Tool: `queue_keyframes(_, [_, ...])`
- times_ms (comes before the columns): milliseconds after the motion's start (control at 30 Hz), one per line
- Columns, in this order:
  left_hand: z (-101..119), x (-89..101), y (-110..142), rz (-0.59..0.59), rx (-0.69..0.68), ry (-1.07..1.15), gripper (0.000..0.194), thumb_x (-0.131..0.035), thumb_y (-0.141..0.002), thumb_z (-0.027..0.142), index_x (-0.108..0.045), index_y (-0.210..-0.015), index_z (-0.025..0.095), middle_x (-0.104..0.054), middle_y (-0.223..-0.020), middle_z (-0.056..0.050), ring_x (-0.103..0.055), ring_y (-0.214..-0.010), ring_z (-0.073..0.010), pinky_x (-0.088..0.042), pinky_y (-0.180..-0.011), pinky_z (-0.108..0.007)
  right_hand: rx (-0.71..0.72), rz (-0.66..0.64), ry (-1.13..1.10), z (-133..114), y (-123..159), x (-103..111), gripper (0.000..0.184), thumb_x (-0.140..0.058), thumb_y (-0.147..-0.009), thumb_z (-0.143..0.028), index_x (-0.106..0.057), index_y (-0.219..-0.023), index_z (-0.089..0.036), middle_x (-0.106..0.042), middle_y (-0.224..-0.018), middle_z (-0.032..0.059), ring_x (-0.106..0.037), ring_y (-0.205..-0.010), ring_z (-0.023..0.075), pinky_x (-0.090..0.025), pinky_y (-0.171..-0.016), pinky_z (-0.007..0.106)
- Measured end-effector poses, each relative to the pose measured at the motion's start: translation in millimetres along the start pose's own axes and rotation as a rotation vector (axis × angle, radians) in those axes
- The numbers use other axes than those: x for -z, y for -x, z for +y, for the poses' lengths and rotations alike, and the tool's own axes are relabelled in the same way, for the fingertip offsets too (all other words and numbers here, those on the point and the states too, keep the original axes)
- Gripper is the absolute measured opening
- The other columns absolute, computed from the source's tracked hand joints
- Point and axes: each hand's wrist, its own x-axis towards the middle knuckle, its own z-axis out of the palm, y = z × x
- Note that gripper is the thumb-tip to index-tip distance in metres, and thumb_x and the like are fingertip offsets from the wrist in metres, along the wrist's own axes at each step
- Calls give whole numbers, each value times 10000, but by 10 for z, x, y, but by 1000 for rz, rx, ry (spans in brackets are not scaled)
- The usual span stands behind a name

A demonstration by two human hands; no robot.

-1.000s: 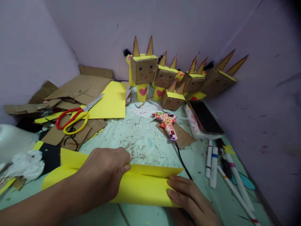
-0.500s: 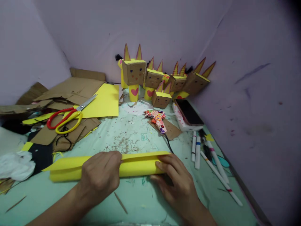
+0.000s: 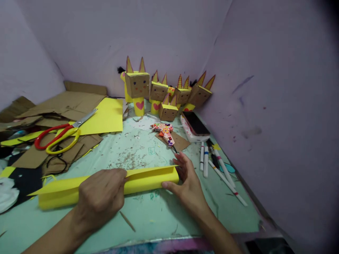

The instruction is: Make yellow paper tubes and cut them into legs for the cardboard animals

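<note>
A yellow sheet of paper (image 3: 150,180) lies rolled into a loose tube across the near part of the table, its upper edge still a free flap. My left hand (image 3: 102,192) is closed over the middle of the roll, gripping the flap; its fingertips are hidden. At the right end, my right hand (image 3: 186,183) holds the paper between thumb and fingers, the thumb on the near side and the fingers behind the end. Beyond the roll lies a flower-patterned glue gun (image 3: 165,132) on a cardboard piece (image 3: 181,141).
Red-and-yellow scissors (image 3: 63,134) rest on cardboard scraps (image 3: 34,155) and yellow paper (image 3: 111,116) at left. Several box-headed cardboard figures (image 3: 137,86) stand at the back. A phone (image 3: 195,123) and several markers (image 3: 206,162) lie at right, near the wall.
My right hand has loosened its curl and its fingers now spread around the roll's right end. The left hand keeps its grip. The whole view has shifted to the right.
</note>
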Motion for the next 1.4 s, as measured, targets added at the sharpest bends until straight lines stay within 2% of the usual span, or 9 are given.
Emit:
queue_keyframes(267, [24,17,-11,27,-15,16,194,-551,-760,31,-523,-883,179,-664,-679,-36,-621,-613,-183,-477,-587,-297,-132,-269,-47,-169,-133,57,605,-763,-469,-161,-604,-1051,-204,-652,-957,45,-620,-786,196,-510,-625,289])
queue_keyframes(500, [38,34,-4,70,-44,39,242,-510,-718,-1,-526,-899,158,-668,-693,-57,-633,-643,-193,-491,-597,-299,-9,-361,146,-205,-199,111,621,-777,-514,-176,-657,-1120,-242,-682,-1027,65,-632,-928,245,-504,-798,377])
queue_keyframes(600, [27,43,10,79,-49,76,240,-487,-698,-16,-538,-867,146,-678,-723,-75,-633,-666,-190,-504,-627,-302,98,-436,133,-186,-219,104,424,-750,-580,-191,-722,-996,-267,-676,-1117,70,-601,-1052,259,-460,-903,407])
queue_keyframes(767, [29,35,9,127,-96,107,244,-422,-674,-7,-569,-784,154,-692,-738,-78,-642,-689,-171,-527,-630,-287,149,-446,169,-164,-235,91,285,-733,-609,-193,-757,-885,-262,-716,-1014,82,-649,-968,257,-507,-842,387])
queue_keyframes(933, [21,204,-39,-6,-69,130,203,-426,-724,12,-585,-747,137,-674,-736,-96,-644,-722,-195,-545,-661,-330,166,-461,281,-171,-253,116,256,-713,-643,-235,-755,-895,-263,-716,-1030,92,-660,-963,277,-538,-806,388])
queue_keyframes(1067, [-237,617,94,76,186,116,264,-595,-788,207,-567,-1041,133,-664,-1038,-142,-609,-1000,-242,-479,-929,-419,147,-474,371,-143,-281,158,262,-712,-668,-313,-753,-921,-259,-707,-1065,96,-644,-1012,307,-530,-846,403])
queue_keyframes(1167, [-547,868,350,140,696,184,285,-610,-795,275,-572,-1066,193,-665,-1053,-86,-625,-977,-226,-504,-892,-388,107,-481,438,-124,-303,179,303,-700,-675,-363,-745,-958,-266,-688,-1116,84,-609,-1074,328,-508,-886,427])
queue_keyframes(1267, [-792,887,587,92,975,665,426,-679,-713,312,-548,-1097,181,-640,-1130,-109,-614,-1031,-240,-502,-902,-382,76,-473,503,-137,-315,174,343,-697,-657,-392,-740,-976,-275,-687,-1122,71,-582,-1109,353,-485,-913,462])
queue_keyframes(1400, [-893,696,647,-88,1101,977,523,-716,-605,251,-598,-1105,157,-639,-1149,-127,-611,-1026,-263,-529,-821,-369,33,-461,511,-176,-302,146,336,-684,-661,-386,-738,-980,-297,-690,-1119,54,-591,-1098,348,-508,-887,426])
